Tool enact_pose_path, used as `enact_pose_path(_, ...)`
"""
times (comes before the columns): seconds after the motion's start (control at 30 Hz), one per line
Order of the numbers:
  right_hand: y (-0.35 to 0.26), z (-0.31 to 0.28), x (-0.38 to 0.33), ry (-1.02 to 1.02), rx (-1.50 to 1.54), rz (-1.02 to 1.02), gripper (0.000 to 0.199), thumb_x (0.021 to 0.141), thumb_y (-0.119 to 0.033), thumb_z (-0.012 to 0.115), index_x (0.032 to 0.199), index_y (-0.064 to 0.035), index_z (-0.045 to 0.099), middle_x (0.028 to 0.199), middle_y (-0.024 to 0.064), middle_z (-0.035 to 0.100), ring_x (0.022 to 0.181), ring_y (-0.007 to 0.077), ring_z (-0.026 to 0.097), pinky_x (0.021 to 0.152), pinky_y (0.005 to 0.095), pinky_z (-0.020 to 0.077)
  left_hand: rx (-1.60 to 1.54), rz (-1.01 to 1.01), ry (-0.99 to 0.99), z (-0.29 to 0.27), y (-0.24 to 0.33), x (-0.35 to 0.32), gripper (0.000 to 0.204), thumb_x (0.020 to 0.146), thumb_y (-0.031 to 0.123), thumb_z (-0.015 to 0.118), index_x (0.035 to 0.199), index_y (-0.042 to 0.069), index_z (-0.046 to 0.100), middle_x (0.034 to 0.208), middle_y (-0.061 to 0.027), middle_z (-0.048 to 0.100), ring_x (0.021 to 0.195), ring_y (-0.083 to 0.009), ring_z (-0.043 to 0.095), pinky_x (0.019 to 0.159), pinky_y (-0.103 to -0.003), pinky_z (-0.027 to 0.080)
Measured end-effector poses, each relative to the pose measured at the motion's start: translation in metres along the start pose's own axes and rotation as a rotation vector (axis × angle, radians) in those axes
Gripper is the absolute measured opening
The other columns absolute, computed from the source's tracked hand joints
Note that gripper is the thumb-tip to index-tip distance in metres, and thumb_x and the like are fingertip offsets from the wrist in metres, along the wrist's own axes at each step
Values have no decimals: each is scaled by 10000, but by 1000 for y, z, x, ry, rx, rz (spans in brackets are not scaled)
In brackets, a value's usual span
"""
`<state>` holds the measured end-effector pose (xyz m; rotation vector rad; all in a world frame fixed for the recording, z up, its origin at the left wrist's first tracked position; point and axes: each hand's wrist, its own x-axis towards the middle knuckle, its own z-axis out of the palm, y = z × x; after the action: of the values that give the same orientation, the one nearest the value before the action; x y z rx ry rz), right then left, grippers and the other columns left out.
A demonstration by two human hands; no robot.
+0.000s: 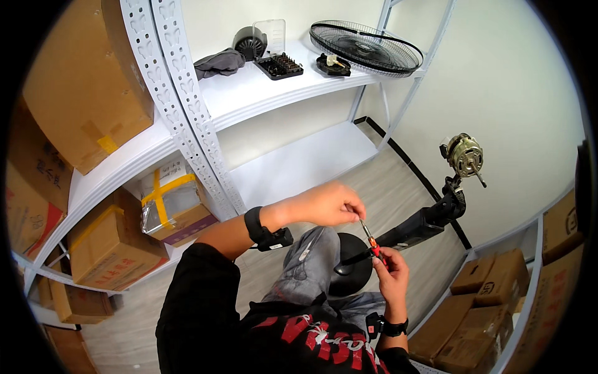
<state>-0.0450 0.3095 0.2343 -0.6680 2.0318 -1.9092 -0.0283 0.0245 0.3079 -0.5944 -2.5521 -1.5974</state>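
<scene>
In my right hand (392,274) is a screwdriver (374,244) with a red and amber handle, its metal shaft angled up and to the left. My left hand (334,204) is closed in a pinch at the tip end of the shaft; whether a separate bit sits between those fingers is too small to tell. Just beyond both hands leans a black fan stand (414,228), tilted up to the right from its round black base (352,274) near my knees. A bare metal fan motor (465,156) with a protruding spindle tops it.
On the white shelf (249,93) lie a grey cloth (220,63), a dark motor cover (250,43), an open bit case (280,66), a small black part (333,65) and a fan grille (366,50). Cardboard boxes (90,87) fill racks at left, and more boxes (476,311) stand right.
</scene>
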Motion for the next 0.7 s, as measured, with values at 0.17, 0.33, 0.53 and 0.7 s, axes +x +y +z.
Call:
enact_pose_path(0.17,7,-15,4,-1,-78,33,227,862,-35,713,1076,11,652,912,-6,631,791,63,539,718,205,438,110,-1,249,-57,-18,11,118,876,60,672,984,52,720,942,-54,712,805,-121,669,721,-257,530)
enact_pose_path(0.33,11,-47,17,-173,-266,99,224,803,-35,739,1014,8,679,882,51,652,731,96,557,647,225,443,388,-68,927,-219,-62,19,101,856,9,657,944,-22,695,854,-47,710,784,-86,657,717,-235,521)
enact_pose_path(0.53,-25,-46,53,-181,-114,229,224,809,3,729,1026,14,676,938,53,663,784,93,582,686,225,468,673,-330,1199,-356,-128,38,96,759,92,692,832,35,716,771,-99,719,717,-194,698,684,-317,544)
enact_pose_path(0.7,-119,-40,75,-181,-107,273,217,810,19,726,1018,21,668,936,56,655,797,94,580,688,226,473,736,-470,866,-393,-138,58,122,728,79,680,834,78,740,781,-110,702,741,-257,686,681,-349,537)
